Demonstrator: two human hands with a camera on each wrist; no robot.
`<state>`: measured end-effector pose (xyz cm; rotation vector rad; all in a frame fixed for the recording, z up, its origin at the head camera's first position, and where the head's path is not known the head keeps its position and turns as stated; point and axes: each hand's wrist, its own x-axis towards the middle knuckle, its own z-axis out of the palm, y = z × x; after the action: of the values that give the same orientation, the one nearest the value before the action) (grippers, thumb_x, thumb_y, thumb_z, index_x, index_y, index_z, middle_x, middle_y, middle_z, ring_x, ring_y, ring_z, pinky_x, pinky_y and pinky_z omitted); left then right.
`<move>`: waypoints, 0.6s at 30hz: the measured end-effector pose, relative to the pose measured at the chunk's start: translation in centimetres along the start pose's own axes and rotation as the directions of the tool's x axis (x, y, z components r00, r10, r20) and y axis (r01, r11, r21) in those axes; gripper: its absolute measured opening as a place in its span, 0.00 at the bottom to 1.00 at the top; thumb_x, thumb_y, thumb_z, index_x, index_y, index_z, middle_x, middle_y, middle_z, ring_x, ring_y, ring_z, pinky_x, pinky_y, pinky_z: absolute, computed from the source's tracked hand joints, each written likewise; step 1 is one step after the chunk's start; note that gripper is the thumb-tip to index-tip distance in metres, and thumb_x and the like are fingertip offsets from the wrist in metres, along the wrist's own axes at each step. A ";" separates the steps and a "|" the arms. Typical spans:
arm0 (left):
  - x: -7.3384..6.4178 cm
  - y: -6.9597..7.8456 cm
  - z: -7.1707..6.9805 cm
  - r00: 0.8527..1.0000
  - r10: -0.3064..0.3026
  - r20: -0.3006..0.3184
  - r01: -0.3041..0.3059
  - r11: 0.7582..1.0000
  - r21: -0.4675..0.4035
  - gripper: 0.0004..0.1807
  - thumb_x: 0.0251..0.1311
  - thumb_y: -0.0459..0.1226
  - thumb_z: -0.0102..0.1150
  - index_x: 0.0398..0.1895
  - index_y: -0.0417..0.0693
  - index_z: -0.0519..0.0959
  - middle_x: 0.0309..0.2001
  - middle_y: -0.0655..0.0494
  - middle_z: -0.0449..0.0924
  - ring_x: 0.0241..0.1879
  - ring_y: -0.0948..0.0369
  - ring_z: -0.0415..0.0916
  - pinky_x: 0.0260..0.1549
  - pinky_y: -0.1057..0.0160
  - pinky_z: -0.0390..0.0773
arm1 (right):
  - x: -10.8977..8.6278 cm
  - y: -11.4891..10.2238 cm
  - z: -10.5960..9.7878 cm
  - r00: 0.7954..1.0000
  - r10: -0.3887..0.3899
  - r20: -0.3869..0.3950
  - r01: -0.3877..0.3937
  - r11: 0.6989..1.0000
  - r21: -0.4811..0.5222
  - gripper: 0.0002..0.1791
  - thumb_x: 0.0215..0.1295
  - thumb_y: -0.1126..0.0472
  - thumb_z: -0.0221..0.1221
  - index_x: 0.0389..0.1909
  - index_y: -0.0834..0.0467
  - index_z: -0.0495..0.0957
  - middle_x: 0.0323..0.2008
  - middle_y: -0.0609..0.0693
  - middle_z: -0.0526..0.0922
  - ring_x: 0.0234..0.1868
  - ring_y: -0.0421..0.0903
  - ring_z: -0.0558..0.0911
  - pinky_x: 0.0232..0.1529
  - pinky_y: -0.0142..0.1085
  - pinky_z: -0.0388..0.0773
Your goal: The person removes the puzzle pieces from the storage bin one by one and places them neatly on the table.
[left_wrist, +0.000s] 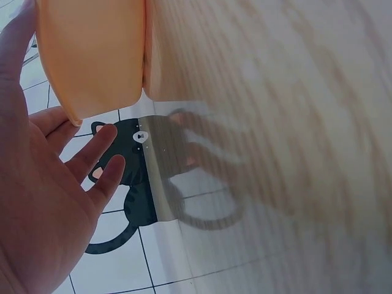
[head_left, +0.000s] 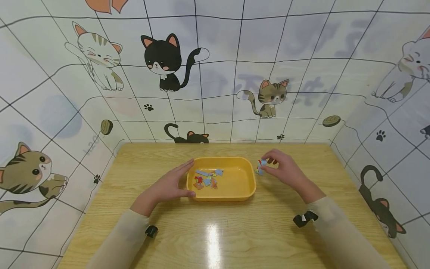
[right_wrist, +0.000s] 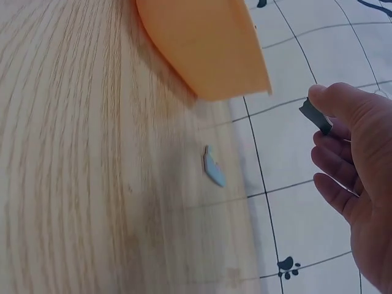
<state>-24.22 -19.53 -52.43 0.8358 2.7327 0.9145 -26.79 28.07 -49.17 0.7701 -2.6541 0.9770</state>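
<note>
A yellow tray (head_left: 235,186) sits on the table with several small colourful puzzle pieces (head_left: 207,182) in its left half. My left hand (head_left: 171,184) rests against the tray's left end, its fingers fairly straight at the back corner and its thumb at the front one. Just beyond the tray's right end, my right hand (head_left: 282,169) pinches a small light-blue and red puzzle piece (head_left: 263,162) between thumb and fingertips. In the right wrist view this held piece (right_wrist: 315,115) looks dark and edge-on. Below it, another blue puzzle piece (right_wrist: 212,168) lies on the table.
The wooden table (head_left: 215,228) meets a back wall (head_left: 221,108) and side walls printed with cartoon cats. Dark straps with small devices (head_left: 305,218) are on both wrists, over pale sleeves. A glare strip marks the table's front middle.
</note>
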 end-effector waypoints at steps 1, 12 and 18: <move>0.0 0.0 0.0 1.000 0.000 -0.001 0.000 1.000 0.000 0.66 0.57 0.61 0.82 0.91 0.52 0.55 0.90 0.65 0.46 0.88 0.48 0.49 0.82 0.37 0.56 | -0.1 0.2 -0.1 1.000 0.009 -0.004 -0.009 1.000 0.001 0.15 0.68 0.63 0.78 0.52 0.57 0.88 0.49 0.48 0.87 0.45 0.48 0.84 0.46 0.48 0.84; -0.1 0.1 -0.1 1.000 0.007 0.005 -0.007 1.000 0.000 0.66 0.57 0.63 0.81 0.92 0.52 0.55 0.90 0.63 0.47 0.87 0.48 0.51 0.82 0.37 0.58 | -1.7 3.2 0.7 0.997 0.069 -0.021 -0.069 0.998 -0.005 0.12 0.69 0.64 0.76 0.51 0.61 0.89 0.49 0.53 0.89 0.44 0.53 0.86 0.45 0.51 0.85; -0.1 0.4 -0.3 1.000 -0.001 0.007 0.001 1.000 0.008 0.66 0.57 0.63 0.81 0.92 0.53 0.54 0.90 0.63 0.47 0.87 0.47 0.51 0.81 0.37 0.58 | -2.2 4.1 1.5 0.991 0.132 -0.003 -0.132 0.991 -0.014 0.12 0.70 0.64 0.76 0.51 0.62 0.89 0.48 0.55 0.89 0.45 0.55 0.86 0.46 0.53 0.85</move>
<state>-24.00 -19.49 -52.01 0.8377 2.7322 0.9000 -27.23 30.64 -53.33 0.5967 -2.7360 0.9886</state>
